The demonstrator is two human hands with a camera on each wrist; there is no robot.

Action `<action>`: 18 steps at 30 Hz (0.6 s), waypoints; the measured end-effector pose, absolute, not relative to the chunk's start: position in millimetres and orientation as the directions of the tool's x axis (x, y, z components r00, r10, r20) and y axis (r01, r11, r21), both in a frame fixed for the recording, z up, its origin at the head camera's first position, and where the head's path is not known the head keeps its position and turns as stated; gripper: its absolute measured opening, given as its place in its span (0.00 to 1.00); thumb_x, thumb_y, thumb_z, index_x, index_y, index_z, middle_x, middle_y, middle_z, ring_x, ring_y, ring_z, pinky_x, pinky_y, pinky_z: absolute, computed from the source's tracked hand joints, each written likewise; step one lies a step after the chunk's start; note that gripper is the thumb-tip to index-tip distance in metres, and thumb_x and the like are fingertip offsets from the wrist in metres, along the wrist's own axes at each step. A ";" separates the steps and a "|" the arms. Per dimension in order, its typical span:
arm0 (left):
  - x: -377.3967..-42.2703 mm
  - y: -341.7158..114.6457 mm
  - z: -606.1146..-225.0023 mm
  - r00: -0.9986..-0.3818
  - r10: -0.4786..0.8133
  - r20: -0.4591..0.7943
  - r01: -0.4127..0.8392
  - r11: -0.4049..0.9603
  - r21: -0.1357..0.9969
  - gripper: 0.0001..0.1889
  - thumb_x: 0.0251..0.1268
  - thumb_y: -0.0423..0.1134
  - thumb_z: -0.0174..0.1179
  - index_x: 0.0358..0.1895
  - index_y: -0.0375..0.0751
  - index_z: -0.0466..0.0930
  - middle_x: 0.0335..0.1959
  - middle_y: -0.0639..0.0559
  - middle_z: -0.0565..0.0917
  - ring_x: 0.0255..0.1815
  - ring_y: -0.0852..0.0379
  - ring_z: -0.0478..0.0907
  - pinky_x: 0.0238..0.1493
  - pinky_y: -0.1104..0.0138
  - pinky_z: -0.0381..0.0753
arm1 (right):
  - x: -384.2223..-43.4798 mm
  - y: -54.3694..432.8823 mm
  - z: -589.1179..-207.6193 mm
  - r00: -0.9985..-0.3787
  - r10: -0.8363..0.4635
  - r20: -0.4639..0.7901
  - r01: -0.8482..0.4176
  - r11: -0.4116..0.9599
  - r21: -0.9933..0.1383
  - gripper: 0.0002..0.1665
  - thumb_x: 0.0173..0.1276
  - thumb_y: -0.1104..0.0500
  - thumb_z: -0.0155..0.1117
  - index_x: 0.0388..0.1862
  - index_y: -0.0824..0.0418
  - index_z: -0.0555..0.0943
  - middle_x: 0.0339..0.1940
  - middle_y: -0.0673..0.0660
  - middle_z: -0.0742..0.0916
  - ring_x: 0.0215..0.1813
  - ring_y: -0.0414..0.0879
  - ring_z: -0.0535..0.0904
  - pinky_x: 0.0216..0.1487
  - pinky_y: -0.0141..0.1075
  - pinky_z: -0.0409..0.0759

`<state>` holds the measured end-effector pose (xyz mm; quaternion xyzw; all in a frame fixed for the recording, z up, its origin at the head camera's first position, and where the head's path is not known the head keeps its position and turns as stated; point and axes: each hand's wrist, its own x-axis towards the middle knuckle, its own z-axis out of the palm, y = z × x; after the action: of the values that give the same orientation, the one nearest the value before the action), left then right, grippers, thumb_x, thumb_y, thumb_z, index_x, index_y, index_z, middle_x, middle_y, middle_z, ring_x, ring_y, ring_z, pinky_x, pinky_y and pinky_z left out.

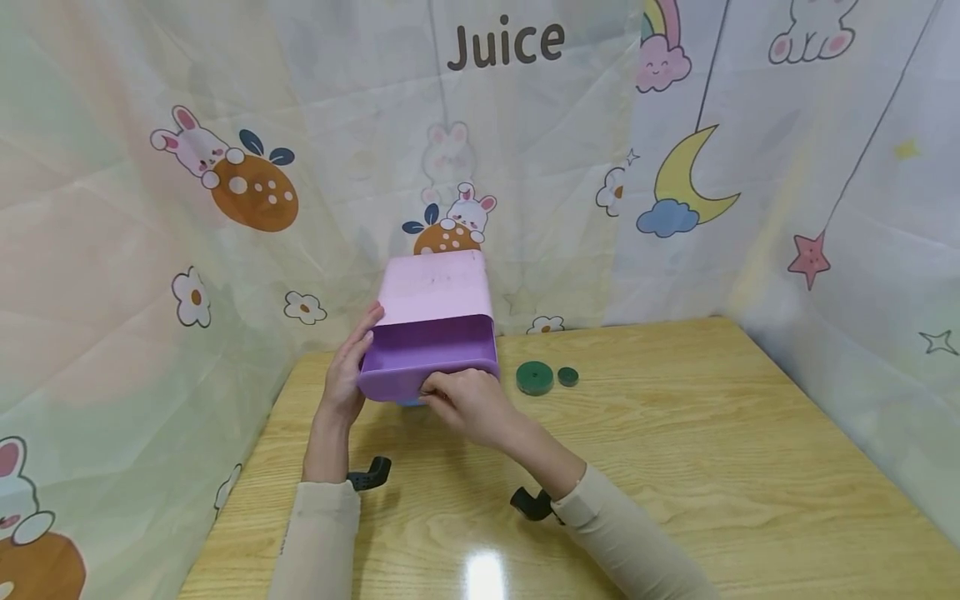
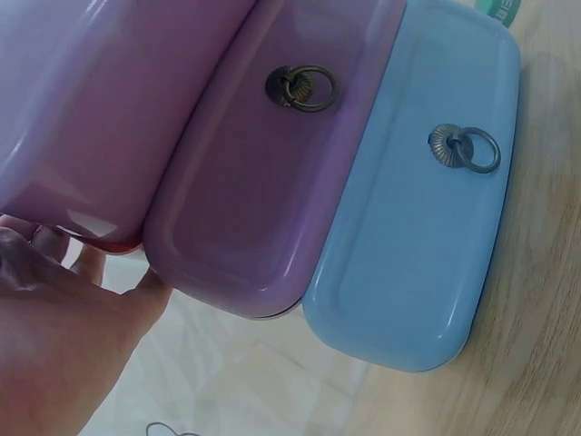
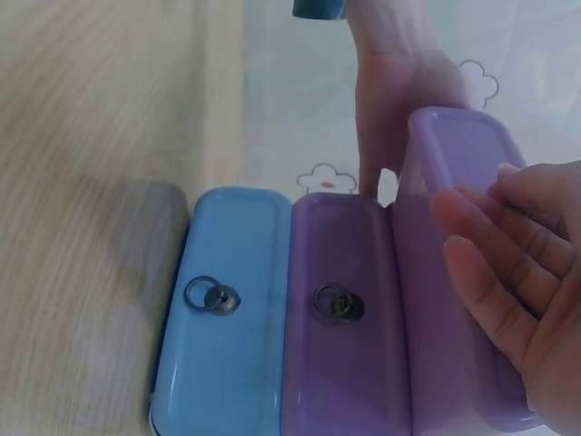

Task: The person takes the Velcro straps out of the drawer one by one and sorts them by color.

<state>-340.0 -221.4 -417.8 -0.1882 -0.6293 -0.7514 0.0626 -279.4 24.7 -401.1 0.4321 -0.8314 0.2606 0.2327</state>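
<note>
Right hand, fingers curled, at purple drawer

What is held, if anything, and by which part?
The right hand grips the open top drawer by its front, exact spot hidden; the left hand touches the cabinet.

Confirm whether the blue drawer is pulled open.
No, the blue drawer sits closed beneath the middle purple drawer, while the top drawer is pulled out.
</note>
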 end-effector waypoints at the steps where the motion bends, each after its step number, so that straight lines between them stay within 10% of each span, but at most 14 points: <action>1: -340.0 -221.5 -417.9 -0.920 0.143 0.364 0.332 -0.207 0.920 0.25 0.88 0.40 0.38 0.81 0.40 0.62 0.86 0.60 0.56 0.88 0.59 0.40 0.87 0.51 0.32 | -282.0 24.6 -401.1 -0.525 -0.593 0.611 -0.838 0.486 -0.248 0.03 0.75 0.57 0.68 0.42 0.55 0.85 0.29 0.46 0.89 0.25 0.33 0.76 0.31 0.24 0.77; 18: -339.0 -220.1 -416.9 -0.910 0.159 0.383 0.348 -0.209 0.914 0.28 0.89 0.49 0.36 0.81 0.38 0.60 0.86 0.56 0.54 0.88 0.56 0.40 0.87 0.49 0.34 | -319.9 24.9 -387.2 -0.623 -0.562 0.544 -0.781 0.482 -0.398 0.09 0.78 0.55 0.65 0.39 0.58 0.86 0.23 0.47 0.85 0.23 0.34 0.74 0.26 0.24 0.74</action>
<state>-339.0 -220.1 -416.9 -0.2025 -0.6255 -0.7508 0.0630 -319.9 24.9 -387.2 0.3981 -0.8432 0.3174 0.1727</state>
